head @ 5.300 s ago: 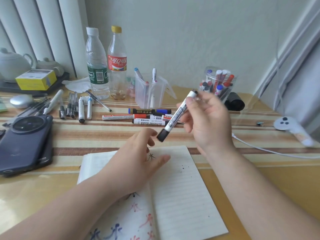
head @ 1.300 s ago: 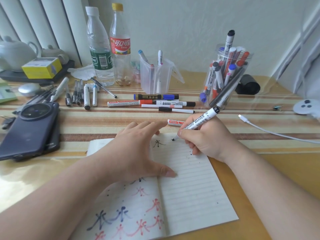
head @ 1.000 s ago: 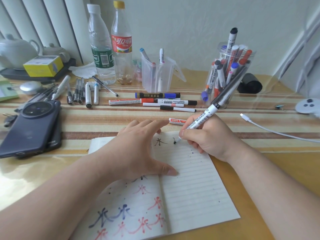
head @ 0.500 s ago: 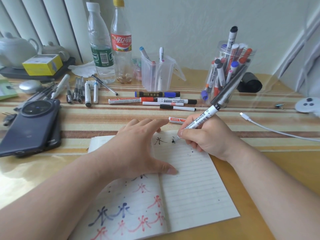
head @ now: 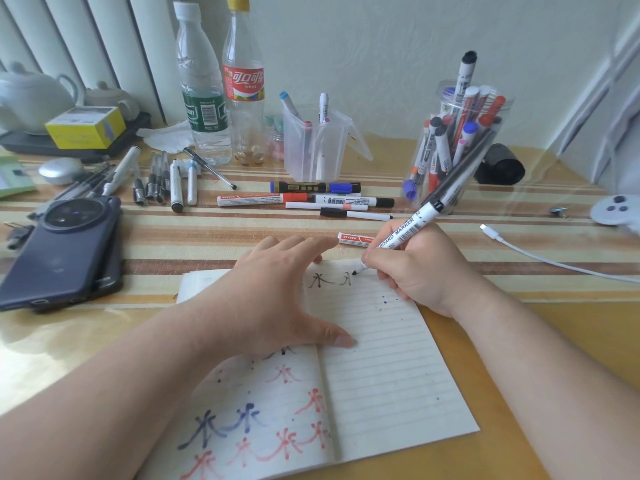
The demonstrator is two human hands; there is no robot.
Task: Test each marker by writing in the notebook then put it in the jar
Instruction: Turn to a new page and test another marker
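Item: black whiteboard marker (head: 405,233), pinched in the right hand (head: 422,271), tip on the top line of the notebook (head: 388,375), right-hand page, a second black character part-drawn beside a finished one. Left hand (head: 273,292): fingers spread flat, pressing the pages down just left of the tip. Jar (head: 506,102): clear, crowded with markers, standing beyond the right hand on the table (head: 173,244). Handling note: complete the strokes with light, even pressure so the ink flow can be judged; leave the left hand planted against page lift; mind wet ink under the right palm. Loose markers (head: 304,199) lie beyond both hands, probably untested.
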